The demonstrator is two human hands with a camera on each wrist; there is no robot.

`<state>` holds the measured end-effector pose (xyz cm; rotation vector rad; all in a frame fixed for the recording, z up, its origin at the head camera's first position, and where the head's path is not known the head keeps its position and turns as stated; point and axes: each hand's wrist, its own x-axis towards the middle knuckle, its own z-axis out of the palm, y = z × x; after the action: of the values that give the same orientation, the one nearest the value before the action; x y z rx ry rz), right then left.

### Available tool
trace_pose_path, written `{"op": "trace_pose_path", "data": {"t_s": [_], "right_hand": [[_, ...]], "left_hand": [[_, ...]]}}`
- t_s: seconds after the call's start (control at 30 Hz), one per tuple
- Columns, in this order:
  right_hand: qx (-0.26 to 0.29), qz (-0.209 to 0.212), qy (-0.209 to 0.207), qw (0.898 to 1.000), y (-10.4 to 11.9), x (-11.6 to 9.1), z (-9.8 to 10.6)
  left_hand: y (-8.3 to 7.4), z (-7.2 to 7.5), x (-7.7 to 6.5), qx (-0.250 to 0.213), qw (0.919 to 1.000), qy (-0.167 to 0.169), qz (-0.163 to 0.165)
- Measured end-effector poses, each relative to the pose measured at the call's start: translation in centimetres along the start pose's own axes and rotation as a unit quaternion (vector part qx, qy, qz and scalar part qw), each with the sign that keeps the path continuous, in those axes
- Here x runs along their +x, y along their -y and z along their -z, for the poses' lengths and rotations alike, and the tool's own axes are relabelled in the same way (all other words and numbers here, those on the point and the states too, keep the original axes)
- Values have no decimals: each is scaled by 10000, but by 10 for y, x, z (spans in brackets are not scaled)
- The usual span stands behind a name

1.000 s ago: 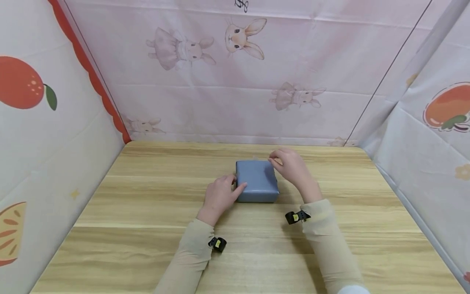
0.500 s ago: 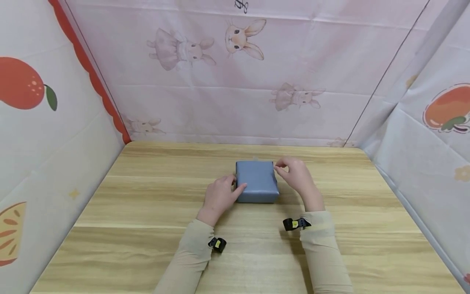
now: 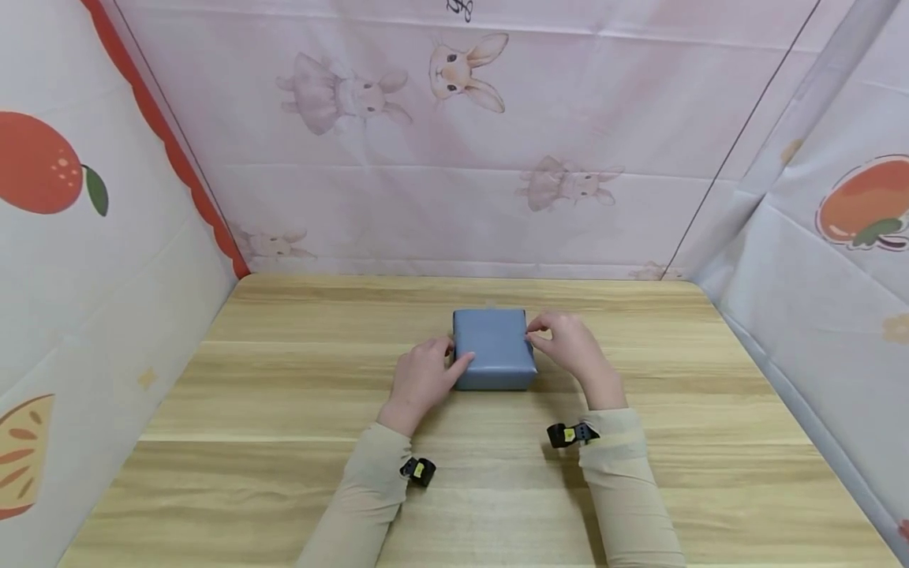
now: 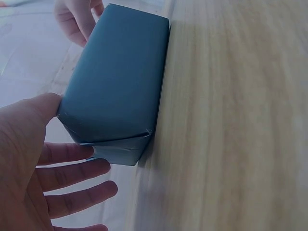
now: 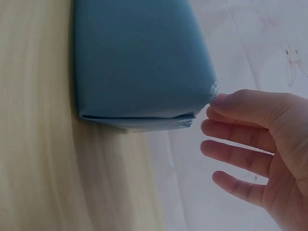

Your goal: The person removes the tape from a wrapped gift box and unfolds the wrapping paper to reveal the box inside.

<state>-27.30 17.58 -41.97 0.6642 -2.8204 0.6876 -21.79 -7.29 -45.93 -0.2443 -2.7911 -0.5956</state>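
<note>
Hands first: left hand [image 3: 422, 379] planted against the left side of the blue wrapped box [image 3: 494, 348], thumb on the near left corner, fingers spread and relaxed alongside in the left wrist view [image 4: 33, 163], not curled round anything. Right hand [image 3: 572, 351] now down at the right side of the box, fingertips [image 5: 219, 100] just touching the upper right edge, the rest of the fingers loose and open; a second ago lifted above the far right corner, half a second ago already lower and beside that edge. Read as a shift from handling the top far corner to bracing the box from both sides, so the wrapping looks finished along the top and attention has gone to the ends. Folded paper flap visible at the box end in both wrist views.

Box itself unmoved, flat on the wooden table [image 3: 284, 442], centred between the hands.

Counted: two hands, one box, one table, two beige sleeves, two small black wrist clips below the box. Around the table, printed cloth walls: rabbits behind the box, oranges to either side.
</note>
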Motion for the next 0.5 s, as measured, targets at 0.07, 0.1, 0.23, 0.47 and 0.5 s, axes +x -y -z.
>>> {"op": "trace_pose_path", "data": {"t_s": [0.07,0.1,0.23,0.47,0.5], "right_hand": [[-64,33,15,10000,1,0,-1],[-102,61,15,9999,1,1,-1],[-241,154,-61,9996,5,2,-3],[-650,224,-307,9972,9,3,-9],[-674,256,-347,9968,9,3,-10]], "left_hand": [[0,0,1,-1,10000,-4,2],[0,1,1,-2,10000,-10,4],[0,1,2,-2,10000,-35,3],[0,0,2,-4,10000,-65,-15],[0,0,2,-8,10000,-67,-20]]}}
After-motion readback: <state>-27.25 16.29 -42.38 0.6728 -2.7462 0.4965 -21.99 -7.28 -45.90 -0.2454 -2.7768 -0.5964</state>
